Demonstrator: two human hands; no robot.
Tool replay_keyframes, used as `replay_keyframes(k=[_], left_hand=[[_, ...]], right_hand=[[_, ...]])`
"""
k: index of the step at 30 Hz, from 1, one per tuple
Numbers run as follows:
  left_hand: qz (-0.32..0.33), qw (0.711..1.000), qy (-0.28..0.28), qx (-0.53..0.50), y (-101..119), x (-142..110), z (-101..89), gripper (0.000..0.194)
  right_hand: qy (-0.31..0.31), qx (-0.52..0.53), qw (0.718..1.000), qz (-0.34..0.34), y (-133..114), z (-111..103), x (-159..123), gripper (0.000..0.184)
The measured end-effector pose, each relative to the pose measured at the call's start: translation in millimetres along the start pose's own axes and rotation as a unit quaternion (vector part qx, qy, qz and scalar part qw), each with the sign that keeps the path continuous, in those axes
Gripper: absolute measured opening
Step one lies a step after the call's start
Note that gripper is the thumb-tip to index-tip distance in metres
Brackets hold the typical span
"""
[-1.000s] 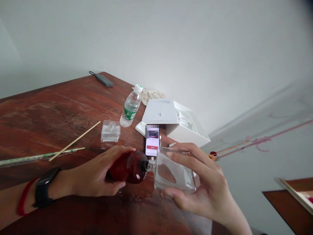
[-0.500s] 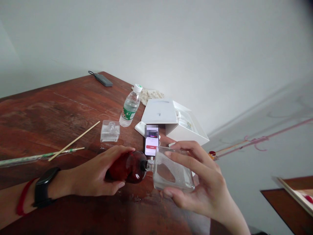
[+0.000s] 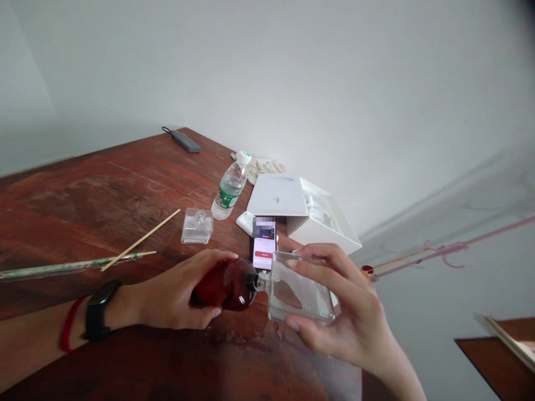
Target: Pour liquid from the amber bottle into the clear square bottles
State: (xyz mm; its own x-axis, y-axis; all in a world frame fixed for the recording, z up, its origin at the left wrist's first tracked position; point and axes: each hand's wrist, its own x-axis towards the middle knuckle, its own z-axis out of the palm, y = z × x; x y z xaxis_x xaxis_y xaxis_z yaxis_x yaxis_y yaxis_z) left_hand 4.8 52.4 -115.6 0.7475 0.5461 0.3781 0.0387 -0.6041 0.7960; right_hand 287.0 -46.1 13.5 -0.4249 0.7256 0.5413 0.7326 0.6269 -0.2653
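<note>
My left hand (image 3: 179, 295) is closed around a rounded dark red-brown bottle (image 3: 234, 284), which lies on its side with its black neck pointing right. That neck meets the threaded neck of a square clear glass bottle (image 3: 296, 292); whether one sits inside the other I cannot tell. Gripping the square bottle from the right is my right hand (image 3: 343, 301), thumb below and fingers above. Some whitish droplets or film cling inside the clear glass. A second square clear glass bottle (image 3: 196, 227) stands on the table beyond my left hand.
A plastic water bottle (image 3: 231, 186), an open white box (image 3: 278, 195) and a lit phone (image 3: 264, 245) stand or lie beyond my hands. Chopsticks (image 3: 142, 240), one in a wrapper, lie left on the wooden table (image 3: 83, 206). Farther back are a grey device (image 3: 186, 141) and a cloth (image 3: 267, 165).
The whole scene shifts slightly right as the view turns. Both hands keep their holds, and the two bottles stay neck to neck.
</note>
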Motion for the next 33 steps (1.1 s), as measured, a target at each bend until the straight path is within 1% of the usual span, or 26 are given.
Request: replay_keyframes(k=[2,5,7,10,13,18,24,28,33], left_hand=[[-0.001,1.0,-0.001,-0.007,-1.7,0.2,0.2,0.08],[0.004,1.0,0.003,-0.015,-4.9,0.1,1.3,0.081],[0.013,1.0,0.005,-0.015,-6.5,0.0,2.0,0.081],[0.031,0.999,0.014,-0.008,-7.5,0.7,1.9,0.079],[0.044,0.999,0.011,-0.001,-7.1,2.5,0.3,0.077],[0.046,0.999,0.003,0.018,-3.8,6.1,-2.9,0.079],[0.035,0.999,-0.005,0.027,0.6,7.8,-6.0,0.078],[0.031,0.999,-0.007,0.039,-2.2,5.9,-5.2,0.079],[0.047,0.998,0.005,0.038,-5.9,4.3,-4.4,0.077]], right_hand=[[0.0,-0.019,1.0,-0.001,0.6,-1.0,0.5,0.046],[-0.017,-0.031,0.999,0.003,2.2,-3.1,0.9,0.046],[-0.028,-0.025,0.999,0.008,3.6,-4.2,1.1,0.048],[-0.028,-0.013,0.999,0.01,5.1,-4.9,1.3,0.049],[-0.032,-0.013,0.999,0.013,4.4,-5.0,1.4,0.048],[-0.026,-0.007,1.0,0.016,1.0,-5.1,1.1,0.044],[-0.023,-0.009,0.999,0.02,0.3,-4.9,0.7,0.043],[-0.025,-0.01,1.0,0.012,0.4,-4.1,1.5,0.043],[-0.031,-0.017,0.999,0.0,0.3,-4.1,2.6,0.044]])
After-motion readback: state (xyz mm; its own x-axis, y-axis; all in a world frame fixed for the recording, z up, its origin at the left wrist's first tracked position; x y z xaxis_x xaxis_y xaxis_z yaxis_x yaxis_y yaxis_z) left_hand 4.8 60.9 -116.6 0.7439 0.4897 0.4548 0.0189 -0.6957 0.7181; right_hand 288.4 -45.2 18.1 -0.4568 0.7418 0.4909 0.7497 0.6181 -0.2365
